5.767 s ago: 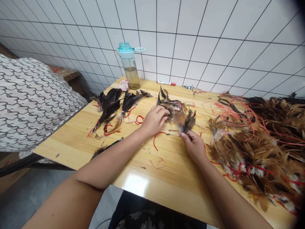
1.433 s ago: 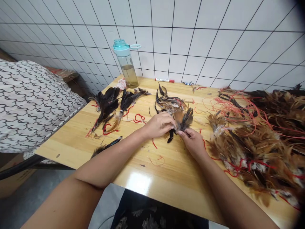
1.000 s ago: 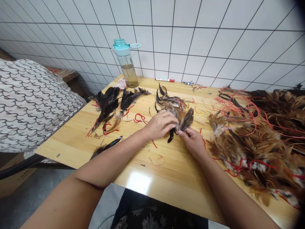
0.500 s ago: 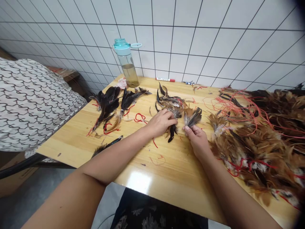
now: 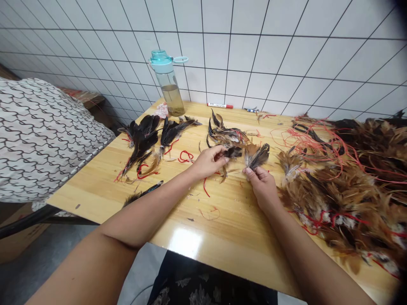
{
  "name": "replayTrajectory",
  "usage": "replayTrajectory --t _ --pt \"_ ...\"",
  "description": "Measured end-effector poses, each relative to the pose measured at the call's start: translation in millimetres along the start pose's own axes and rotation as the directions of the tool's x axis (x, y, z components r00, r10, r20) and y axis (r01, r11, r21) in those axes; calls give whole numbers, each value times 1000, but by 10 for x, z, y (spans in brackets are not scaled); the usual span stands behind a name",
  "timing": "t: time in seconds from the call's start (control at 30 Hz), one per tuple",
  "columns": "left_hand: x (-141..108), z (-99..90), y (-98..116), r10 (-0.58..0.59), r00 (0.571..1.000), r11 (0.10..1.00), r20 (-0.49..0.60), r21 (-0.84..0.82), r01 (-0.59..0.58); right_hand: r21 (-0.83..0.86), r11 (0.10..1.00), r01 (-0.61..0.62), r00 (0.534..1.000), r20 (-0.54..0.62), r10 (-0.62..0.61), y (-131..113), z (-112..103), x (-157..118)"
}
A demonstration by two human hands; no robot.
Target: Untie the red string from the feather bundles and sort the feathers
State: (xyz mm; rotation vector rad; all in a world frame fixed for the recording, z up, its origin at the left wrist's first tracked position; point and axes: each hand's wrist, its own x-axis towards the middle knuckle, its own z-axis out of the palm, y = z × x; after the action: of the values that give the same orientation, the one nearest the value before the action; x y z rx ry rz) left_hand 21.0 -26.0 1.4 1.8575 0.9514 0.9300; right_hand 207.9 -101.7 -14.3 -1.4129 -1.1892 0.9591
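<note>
In my right hand a small fan of brown and black feathers is pinched by its quill ends, tips pointing up and away. My left hand is closed on a dark feather, which sticks out to the right toward the fan. Just behind the left hand lies a loose pile of black and tan feathers on the wooden table. A short red thread rests below the left hand.
Dark feather bundles with red threads lie at the left. A large heap of brown feathers and tangled red string cover the right side. A water bottle and a red-capped marker stand near the tiled wall. Patterned cloth is at far left.
My left hand has lifted and turned slightly, and a dark feather now shows in its fingers. The black feather that hung below it is gone from that spot. My right hand has barely moved.
</note>
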Motion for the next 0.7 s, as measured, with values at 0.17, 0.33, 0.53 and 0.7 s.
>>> replayTrajectory --t 0.17,0.33,0.53,0.7 --pt "-56 117 144 -178 978 910 106 -361 204 -76 997 -11 1000 0 11 41 2 2" --pt "-87 157 197 -114 982 936 148 -315 156 -157 987 27 1000 10 -26 66 9 -3" --pt "-80 173 134 -62 993 952 101 -294 89 -182 982 47 995 90 -31 53 13 19" --pt "-72 184 148 -81 986 940 143 -317 123 -133 991 29 988 151 -9 48 13 30"
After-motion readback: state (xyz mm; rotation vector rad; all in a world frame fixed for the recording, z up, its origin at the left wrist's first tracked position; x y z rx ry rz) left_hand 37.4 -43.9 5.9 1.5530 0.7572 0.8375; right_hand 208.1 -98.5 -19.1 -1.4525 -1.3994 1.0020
